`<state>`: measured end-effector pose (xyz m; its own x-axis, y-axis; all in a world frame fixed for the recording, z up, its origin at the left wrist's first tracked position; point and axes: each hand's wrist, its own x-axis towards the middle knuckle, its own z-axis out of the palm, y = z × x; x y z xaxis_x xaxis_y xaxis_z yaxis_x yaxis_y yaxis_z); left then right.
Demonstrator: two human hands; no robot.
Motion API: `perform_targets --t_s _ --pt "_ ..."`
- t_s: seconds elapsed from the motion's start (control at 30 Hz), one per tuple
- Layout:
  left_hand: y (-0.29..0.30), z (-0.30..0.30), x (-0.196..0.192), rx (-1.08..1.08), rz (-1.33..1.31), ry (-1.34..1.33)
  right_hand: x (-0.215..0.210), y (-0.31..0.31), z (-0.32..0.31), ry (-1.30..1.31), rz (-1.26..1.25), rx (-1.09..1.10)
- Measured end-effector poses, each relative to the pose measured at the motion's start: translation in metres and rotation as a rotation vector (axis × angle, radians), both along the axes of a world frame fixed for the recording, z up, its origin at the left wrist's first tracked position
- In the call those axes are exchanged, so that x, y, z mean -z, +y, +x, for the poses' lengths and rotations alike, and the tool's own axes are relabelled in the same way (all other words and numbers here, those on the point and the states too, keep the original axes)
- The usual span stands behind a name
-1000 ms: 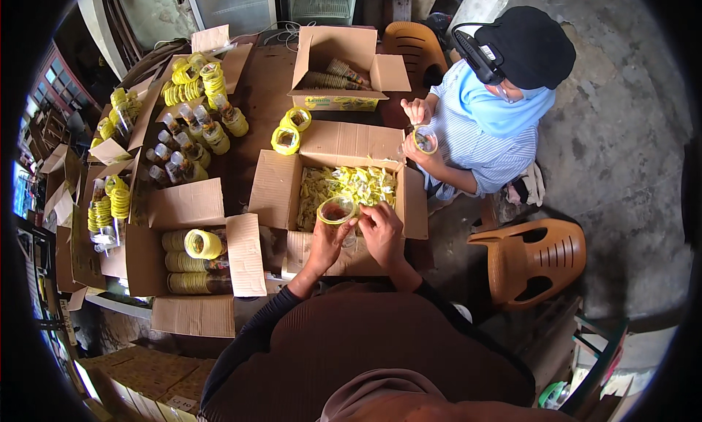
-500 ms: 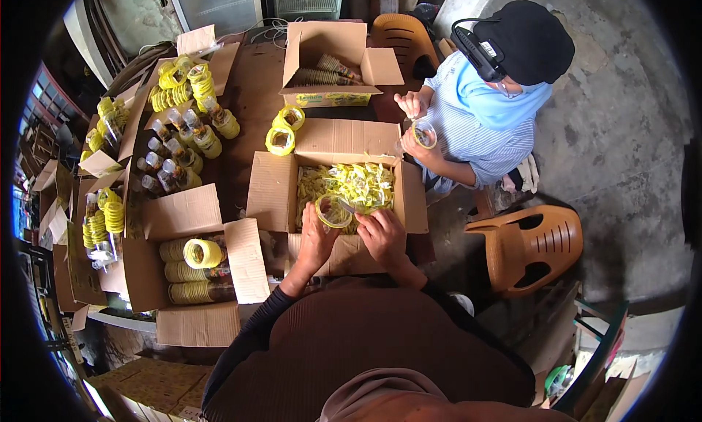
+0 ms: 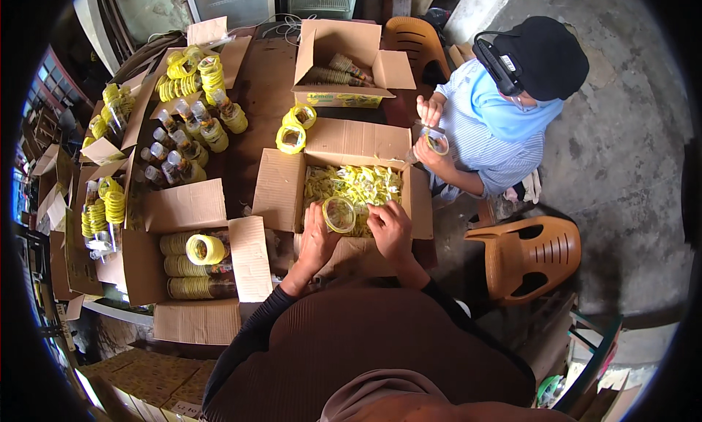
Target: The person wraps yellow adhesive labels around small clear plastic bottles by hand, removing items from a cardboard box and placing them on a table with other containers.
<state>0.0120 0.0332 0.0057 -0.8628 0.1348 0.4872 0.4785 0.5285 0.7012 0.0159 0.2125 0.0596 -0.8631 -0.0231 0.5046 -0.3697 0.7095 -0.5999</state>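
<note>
My left hand [image 3: 317,237] is closed around the side of a clear plastic cup [image 3: 339,215] with a yellow rim, held over the near edge of an open cardboard box [image 3: 280,192]. Small yellow packets [image 3: 352,182] fill that box. Just right of the cup is my right hand [image 3: 391,230], fingers pinched together. Whatever lies between those fingertips is too small to make out. Two yellow-rimmed cup stacks [image 3: 291,138] stand by the box's far left corner.
Across the table's right corner, a person in a black cap [image 3: 537,60] holds a similar cup [image 3: 436,142]. Left, a box [image 3: 197,323] contains cup stacks; filled cups [image 3: 175,159] stand behind it. Another cup box [image 3: 336,99] is at the back. A chair [image 3: 523,257] stands right.
My right hand has drawn slightly right, away from the cup's rim. The dark piece seen at its fingertips no longer shows clearly. The other person's upper hand has come closer to their cup.
</note>
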Motion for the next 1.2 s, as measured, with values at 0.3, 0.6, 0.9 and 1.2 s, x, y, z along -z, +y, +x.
perform_targets --t_s 0.3,0.6,0.9,1.2 --pt "-0.007 0.001 -0.024 -0.041 -0.212 0.113 -0.024 -0.016 0.020 0.013 0.070 -0.056" --pt "-0.007 0.006 -0.015 0.023 -0.354 0.186 -0.019 -0.009 0.016 -0.183 0.065 -0.076" --pt "-0.010 0.003 -0.005 -0.037 -0.280 0.187 -0.020 0.001 0.014 -0.226 -0.067 -0.078" --pt "-0.011 0.006 -0.007 0.015 -0.437 0.288 -0.038 -0.001 0.022 -0.191 0.145 -0.173"
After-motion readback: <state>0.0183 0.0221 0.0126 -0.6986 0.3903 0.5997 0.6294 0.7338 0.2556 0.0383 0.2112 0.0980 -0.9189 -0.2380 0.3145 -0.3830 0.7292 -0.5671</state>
